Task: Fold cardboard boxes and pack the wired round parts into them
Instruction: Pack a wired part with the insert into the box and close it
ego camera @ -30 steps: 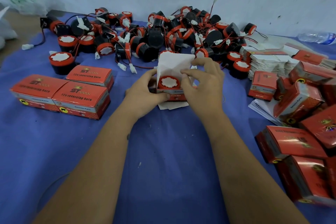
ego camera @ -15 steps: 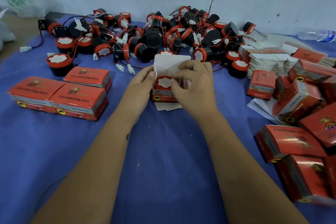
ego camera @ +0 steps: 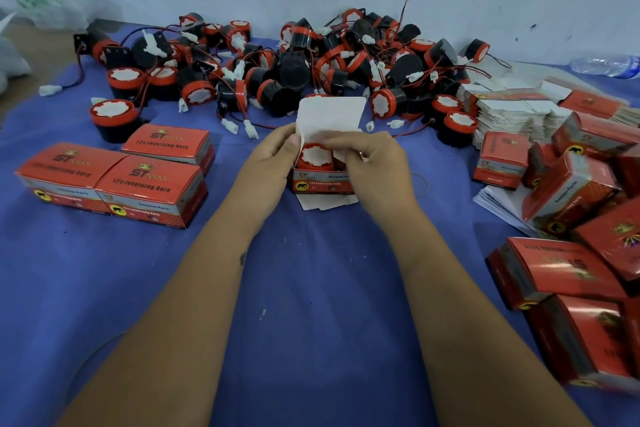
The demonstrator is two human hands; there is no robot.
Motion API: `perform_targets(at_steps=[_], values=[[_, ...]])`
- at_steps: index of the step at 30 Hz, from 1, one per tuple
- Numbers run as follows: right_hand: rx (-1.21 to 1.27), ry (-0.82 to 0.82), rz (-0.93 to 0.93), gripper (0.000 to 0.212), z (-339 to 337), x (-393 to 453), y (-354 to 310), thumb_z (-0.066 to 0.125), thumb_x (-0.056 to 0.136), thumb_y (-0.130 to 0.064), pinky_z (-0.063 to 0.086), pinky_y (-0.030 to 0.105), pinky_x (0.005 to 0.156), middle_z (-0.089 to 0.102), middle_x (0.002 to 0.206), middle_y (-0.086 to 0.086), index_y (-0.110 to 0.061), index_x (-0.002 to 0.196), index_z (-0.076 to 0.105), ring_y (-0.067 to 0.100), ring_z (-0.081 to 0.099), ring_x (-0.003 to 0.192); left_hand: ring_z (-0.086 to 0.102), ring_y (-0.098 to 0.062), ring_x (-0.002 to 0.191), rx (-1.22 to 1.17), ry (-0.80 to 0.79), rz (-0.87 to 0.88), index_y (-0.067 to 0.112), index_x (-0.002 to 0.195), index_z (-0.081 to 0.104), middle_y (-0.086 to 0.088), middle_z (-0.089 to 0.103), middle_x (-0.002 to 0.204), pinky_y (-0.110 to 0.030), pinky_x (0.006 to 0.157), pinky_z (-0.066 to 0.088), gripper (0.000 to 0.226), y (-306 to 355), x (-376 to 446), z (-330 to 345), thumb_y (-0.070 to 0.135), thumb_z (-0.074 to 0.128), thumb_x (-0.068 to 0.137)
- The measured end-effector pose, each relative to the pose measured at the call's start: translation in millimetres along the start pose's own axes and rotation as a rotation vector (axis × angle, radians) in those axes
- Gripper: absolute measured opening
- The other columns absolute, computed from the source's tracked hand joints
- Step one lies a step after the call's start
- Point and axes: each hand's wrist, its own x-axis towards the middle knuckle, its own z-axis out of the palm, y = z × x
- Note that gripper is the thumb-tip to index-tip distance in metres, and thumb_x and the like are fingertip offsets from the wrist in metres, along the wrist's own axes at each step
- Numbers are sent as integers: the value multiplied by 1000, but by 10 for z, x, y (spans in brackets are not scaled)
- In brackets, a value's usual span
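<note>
Right hand (ego camera: 372, 158) now pinching side flap inward; left hand (ego camera: 273, 156) still gripping open box (ego camera: 322, 180). Round part (ego camera: 315, 155) sitting inside, lid flap standing upright.

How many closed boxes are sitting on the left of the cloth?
3: closed box at far left, closed box touching its right side, closed box behind them. None seem hidden.

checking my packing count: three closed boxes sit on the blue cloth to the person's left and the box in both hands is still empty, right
Not quite. The box held by the left hand and right hand already has a round part in it, top flap up. The head view shows this. The three closed boxes on the blue cloth are right.
</note>
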Motion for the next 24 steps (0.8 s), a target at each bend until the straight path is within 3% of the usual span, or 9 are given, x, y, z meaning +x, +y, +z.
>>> perform_targets(at_steps=[3,5,8,10,13,15,18,22,24], values=[[-124,-49,-18,36,38,22,28,46,95,5,42,32,102,69,113,-1,-12,102,77,18,50,113,64,10,100,5,8,4,44,115,58,32,69,102,-8,76,49,22,2,-3,-8,33,41,106],[-151,-86,-33,36,42,40,34,46,95,6,41,33,103,68,118,0,-11,102,76,23,48,117,63,8,103,20,19,-2,52,113,58,31,68,106,-13,81,51,25,-15,-3,-4,37,40,106],[-165,-120,-50,36,35,40,23,45,95,6,39,28,103,66,121,-1,-11,102,76,26,47,118,61,-2,113,42,40,-31,59,114,59,24,67,117,-31,98,50,29,-53,6,23,47,35,104],[-196,-102,-71,37,30,30,21,45,94,7,37,22,100,67,120,-2,-12,103,76,23,45,114,61,-3,114,31,54,-24,55,116,60,22,67,119,-33,100,49,28,-57,12,30,45,36,105],[-178,-59,-107,48,6,14,27,44,89,11,40,18,95,65,118,-6,-19,116,70,13,49,105,63,4,108,7,39,-5,50,116,60,25,68,114,-25,94,50,24,-43,9,14,41,41,105],[-79,-59,-99,59,-17,13,28,46,85,12,41,9,83,57,115,-12,-23,130,60,1,50,87,62,1,111,9,28,-27,52,118,59,23,68,117,-30,101,49,23,-54,14,11,44,43,104],[-59,-61,-110,68,-35,20,45,48,85,12,41,6,75,49,112,-10,-26,141,48,0,47,72,57,-6,121,40,25,-60,52,126,56,20,63,126,-39,109,43,28,-59,18,14,47,42,103],[1,12,-76,59,-19,15,49,54,83,9,44,10,67,51,104,-8,-27,130,49,7,49,69,61,-5,113,55,-13,-19,45,129,54,16,66,120,-39,105,47,31,-3,-8,22,29,49,103],[116,109,10,57,-2,11,44,61,80,6,46,14,61,49,99,-2,-30,119,39,7,50,69,63,-10,111,94,1,-6,45,123,53,13,67,119,-41,100,50,35,18,-11,42,19,54,100]])
